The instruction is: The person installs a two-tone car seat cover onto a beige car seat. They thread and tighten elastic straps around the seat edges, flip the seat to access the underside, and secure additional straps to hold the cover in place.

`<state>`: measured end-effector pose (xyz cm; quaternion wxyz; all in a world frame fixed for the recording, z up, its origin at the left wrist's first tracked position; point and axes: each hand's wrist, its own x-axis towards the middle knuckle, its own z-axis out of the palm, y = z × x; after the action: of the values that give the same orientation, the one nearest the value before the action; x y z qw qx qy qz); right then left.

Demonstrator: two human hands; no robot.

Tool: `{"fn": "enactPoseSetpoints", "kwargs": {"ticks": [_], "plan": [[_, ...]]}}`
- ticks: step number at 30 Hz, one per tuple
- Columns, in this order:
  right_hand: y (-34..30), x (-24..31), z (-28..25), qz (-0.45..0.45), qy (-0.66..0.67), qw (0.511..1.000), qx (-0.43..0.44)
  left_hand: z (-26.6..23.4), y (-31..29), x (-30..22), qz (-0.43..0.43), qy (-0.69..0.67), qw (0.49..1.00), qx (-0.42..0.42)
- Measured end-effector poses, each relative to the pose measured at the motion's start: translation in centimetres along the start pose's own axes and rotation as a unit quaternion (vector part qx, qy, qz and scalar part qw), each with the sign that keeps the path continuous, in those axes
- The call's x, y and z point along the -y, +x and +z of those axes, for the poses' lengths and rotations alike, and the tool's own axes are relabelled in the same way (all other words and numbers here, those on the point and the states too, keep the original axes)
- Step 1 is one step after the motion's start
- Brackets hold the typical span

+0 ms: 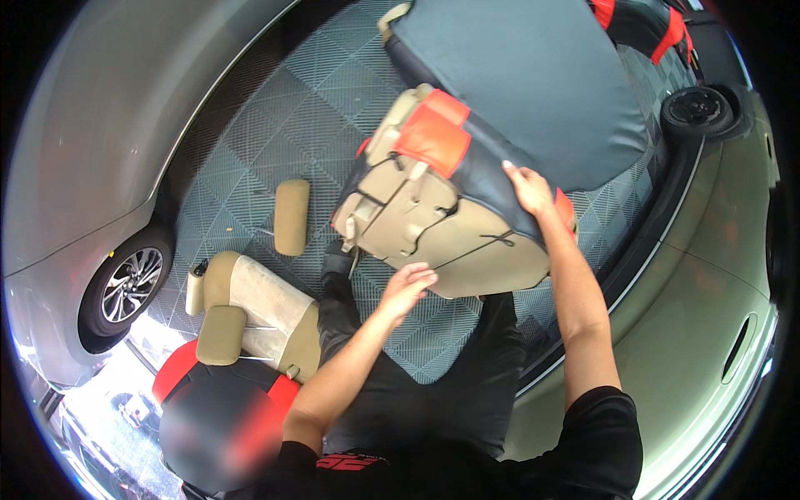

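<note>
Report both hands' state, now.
Left hand: partly curled near a black cord; whether holding it cannot be told.
Right hand: against the dark car-seat cover; whether gripping cannot be told.

R hand (533, 192) on the black cover (485, 171) of a car seat (471, 237), L hand (407, 289) loosely open nr its beige side. Tan headrest (292, 217) on floor (267, 133), gray car (92, 125) L, green car (708, 258) R.

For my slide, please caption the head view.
Right hand on a dark seat cover, left hand near tan panel.
</note>
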<state>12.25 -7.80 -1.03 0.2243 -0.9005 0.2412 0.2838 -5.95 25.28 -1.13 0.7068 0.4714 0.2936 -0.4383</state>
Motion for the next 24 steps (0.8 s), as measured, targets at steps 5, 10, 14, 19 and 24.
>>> {"fn": "enactPoseSetpoints", "kwargs": {"ticks": [5, 10, 14, 19, 24], "plan": [[-3.7, 2.0, -0.8, -0.060, 0.020, 0.998, 0.020, 11.9, 2.2, -1.7, 0.069, -0.171, 0.978, -0.095], [-12.0, 0.4, 3.0, -0.159, 0.055, 0.986, -0.010, 15.5, -2.0, -2.4, 0.051, -0.237, 0.936, -0.254], [-20.9, 1.0, 7.7, -0.229, 0.047, 0.972, -0.007, 11.7, -4.6, 3.1, 0.109, -0.243, 0.893, -0.364], [-28.2, -1.7, 10.1, -0.283, 0.127, 0.919, 0.242, 5.8, -8.2, 10.2, 0.134, -0.114, 0.878, -0.446], [-15.3, -4.9, 5.8, -0.177, 0.460, 0.826, 0.273, 4.4, -8.6, 12.8, 0.117, -0.052, 0.828, -0.545]]}}
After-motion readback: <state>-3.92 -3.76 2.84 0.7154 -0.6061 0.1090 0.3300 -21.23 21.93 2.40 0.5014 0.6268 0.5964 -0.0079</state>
